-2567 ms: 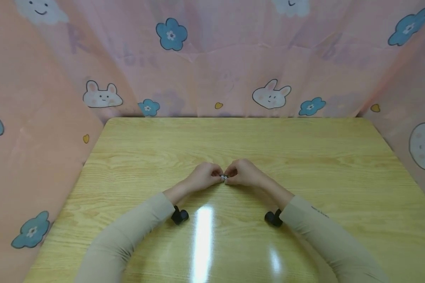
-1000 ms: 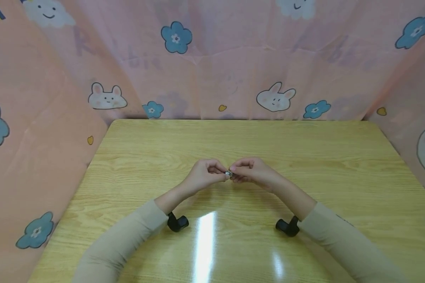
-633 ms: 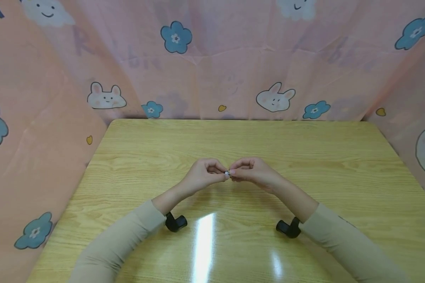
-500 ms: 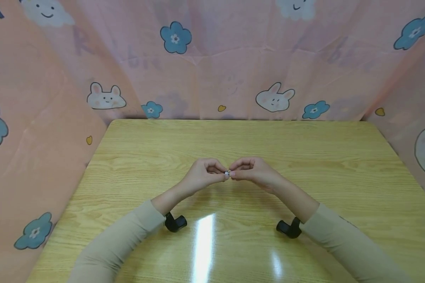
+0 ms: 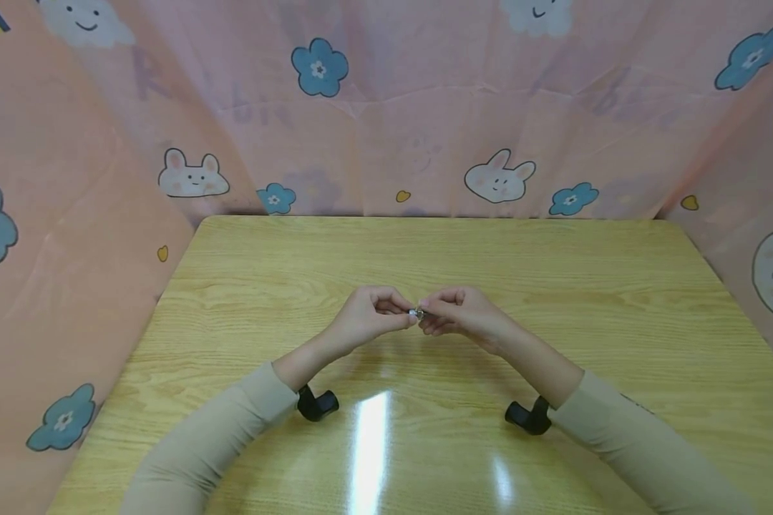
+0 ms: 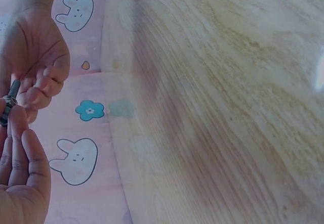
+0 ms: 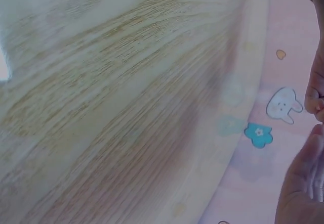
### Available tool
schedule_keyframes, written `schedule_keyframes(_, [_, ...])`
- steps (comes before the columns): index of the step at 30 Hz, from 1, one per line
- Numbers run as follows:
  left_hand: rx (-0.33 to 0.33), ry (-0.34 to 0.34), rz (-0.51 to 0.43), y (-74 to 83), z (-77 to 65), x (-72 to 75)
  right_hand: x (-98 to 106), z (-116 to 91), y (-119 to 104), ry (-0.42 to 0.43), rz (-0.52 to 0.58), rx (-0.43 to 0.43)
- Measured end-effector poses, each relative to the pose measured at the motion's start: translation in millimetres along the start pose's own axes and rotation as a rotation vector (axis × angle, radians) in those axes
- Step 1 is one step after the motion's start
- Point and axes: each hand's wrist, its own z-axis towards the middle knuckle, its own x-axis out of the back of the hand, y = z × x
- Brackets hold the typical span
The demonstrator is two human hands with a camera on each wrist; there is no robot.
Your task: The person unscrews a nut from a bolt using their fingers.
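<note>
Over the middle of the table, a small metal bolt (image 5: 418, 313) lies between both hands. My left hand (image 5: 366, 320) pinches its head end between thumb and fingertips. In the left wrist view, the threaded shank (image 6: 14, 88) points up toward the right palm, and a nut (image 6: 9, 101) sits round it close to the head. My right hand (image 5: 472, 320) has its thumb and curled fingers around the nut and the free shank, the thumb on the upper side. In the right wrist view both hands are cut off at the right edge, with the bolt hidden.
The light wood table (image 5: 283, 265) spreads around the hands, with a bright glare strip near the front. A pink printed cloth (image 5: 386, 129) stands behind and along both sides. Black wrist cameras (image 5: 317, 404) hang beneath the sleeves.
Both hands have risen slightly from the earliest frame and stayed together. The left hand keeps its pinch. The right thumb has shifted down over the nut and then back up, uncovering more metal.
</note>
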Motion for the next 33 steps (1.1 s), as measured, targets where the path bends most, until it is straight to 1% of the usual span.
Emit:
schedule_keyframes(3, [-0.020, -0.006, -0.006, 0.7, -0.9, 0.4, -1, -1, 0, 0.004, 0.010, -0.009])
schedule_keyframes(7, [-0.034, -0.017, -0.020, 1.0, -1.7, -0.4, -1, -3, 0, 0.015, -0.004, 0.024])
schedule_keyframes(11, [-0.024, -0.014, -0.022, 0.5, -2.1, -0.5, -1, -4, -2, 0.026, -0.042, 0.050])
schedule_keyframes(13, [-0.016, -0.009, -0.019, 1.5, -2.4, -0.4, -3, -4, -3, 0.032, -0.050, 0.035])
schedule_keyframes(14, [-0.012, -0.008, -0.016, 2.5, -2.8, -0.3, -4, -4, -3, 0.035, -0.052, 0.026])
schedule_keyframes(18, [-0.004, -0.001, -0.006, 18.3, -8.1, -1.3, -6, -3, -2, 0.034, -0.051, 0.006])
schedule_keyframes(21, [-0.005, -0.003, -0.006, 29.9, -12.6, -1.9, -7, -3, -1, 0.024, -0.054, 0.032])
schedule_keyframes(25, [-0.007, -0.005, -0.012, 33.1, -14.1, -1.3, -7, -5, -3, 0.024, -0.068, 0.079])
schedule_keyframes(28, [-0.011, 0.005, -0.002, 33.5, -14.1, -0.2, -8, -5, -5, 0.043, -0.106, 0.103])
schedule_keyframes(33, [-0.018, 0.026, 0.024, 31.6, -15.9, -1.8, -11, -6, 0, 0.048, -0.139, 0.115])
